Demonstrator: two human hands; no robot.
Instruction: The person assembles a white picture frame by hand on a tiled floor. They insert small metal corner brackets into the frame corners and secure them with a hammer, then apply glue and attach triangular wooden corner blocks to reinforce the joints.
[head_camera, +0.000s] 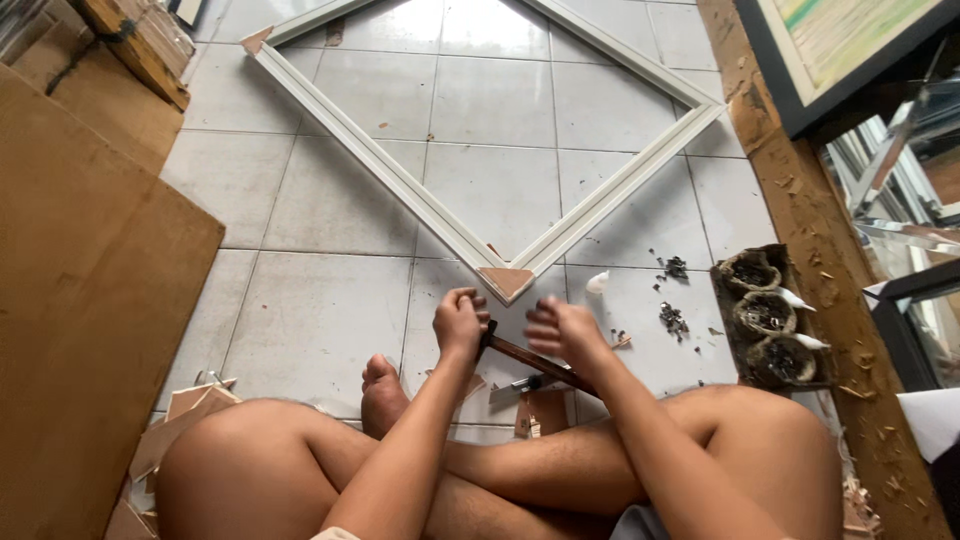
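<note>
Sitting cross-legged on the floor here, both hands out in front of my shins. My left hand (460, 322) has its fingers curled tight together around the top end of a hammer (530, 362), pinching it right at the head. The hammer is a slim one with a dark reddish-brown handle that slants down toward my right leg, passing under my right hand (565, 332). That hand is a bit blurry, fingers loosely bent and close together just above the handle; can't tell if it's actually touching it.

Just past my hands lies the near corner of a big white frame (505, 270), flat on the floor and turned like a diamond. The mitred corner has a small triangular brown wooden plate on it, and the far left corner shows another one.

The floor (330, 300) is pale grey-white tile with dark grout lines, scattered with small nails and wood chips. To my right there's a tray (765, 315) with three round cups of dark nails, next to a rough wooden plank (820, 250). A large brown board (80, 300) leans on my left, offcuts by my knee.
</note>
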